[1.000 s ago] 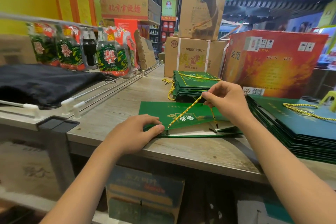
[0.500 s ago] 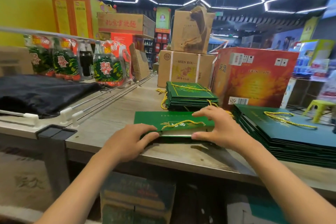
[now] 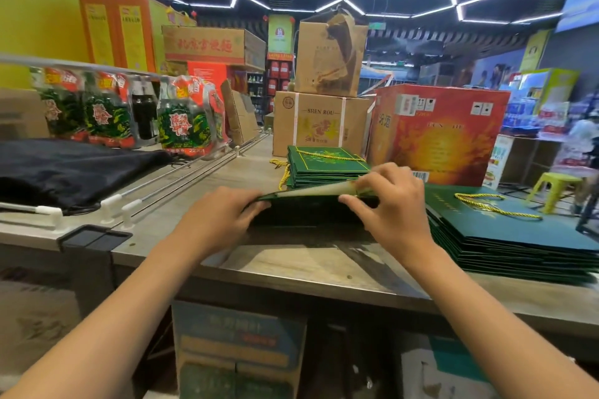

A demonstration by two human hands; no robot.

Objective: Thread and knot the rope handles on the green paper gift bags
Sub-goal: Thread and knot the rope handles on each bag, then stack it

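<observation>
A flat green paper gift bag [image 3: 308,209] is tilted up off the wooden table [image 3: 291,266], its pale inner side showing along the top edge. My left hand [image 3: 215,215] grips its left edge and my right hand [image 3: 387,201] grips its right part, fingers curled over the top. The bag's rope handle is hidden behind it. Behind the bag lies a small stack of green bags [image 3: 327,167] with yellow rope handles [image 3: 284,172]. A larger stack of flat green bags [image 3: 505,233] lies to the right, a yellow rope [image 3: 492,206] on top.
Cardboard boxes [image 3: 319,126] and a red carton [image 3: 437,136] stand at the back of the table. A black cloth bag [image 3: 71,168] and packaged bottles [image 3: 184,120] sit on the left shelf behind metal rails [image 3: 181,178]. A yellow stool [image 3: 554,186] stands far right.
The rope was pulled by my right hand, then laid down on the bag. Both hands took the bag's ends and have now tipped it up off the table.
</observation>
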